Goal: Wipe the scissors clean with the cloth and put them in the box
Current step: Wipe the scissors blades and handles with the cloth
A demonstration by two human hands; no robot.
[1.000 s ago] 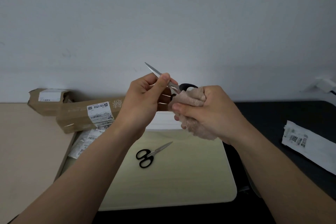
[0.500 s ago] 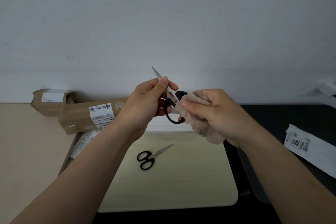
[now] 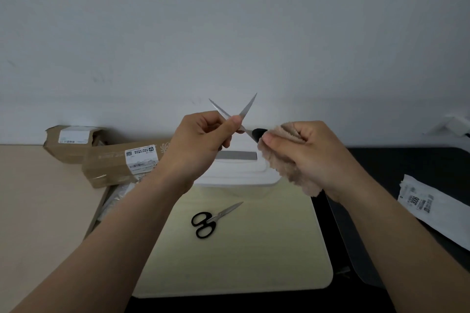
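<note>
My left hand [image 3: 201, 142] pinches a pair of scissors [image 3: 248, 109] by the blades, which are spread apart in a V pointing up. My right hand [image 3: 305, 150] holds a beige fuzzy cloth [image 3: 287, 168] bunched over the scissors' black handle [image 3: 258, 132], most of which is hidden. A second pair of black-handled scissors [image 3: 212, 218] lies shut on the pale yellow mat [image 3: 241, 262]. A white box [image 3: 236, 173] with a lid stands behind the mat, under my hands.
Two brown cardboard parcels [image 3: 119, 162] with labels lie at the left against the wall, on the beige table [image 3: 38, 211]. A white labelled packet [image 3: 432, 206] lies on the black surface at the right. A white object [image 3: 452, 124] sits at the far right wall.
The scissors' blades have spread open into a V. My right hand with the cloth has closed over the black handle. The camera has tilted so the box shows.
</note>
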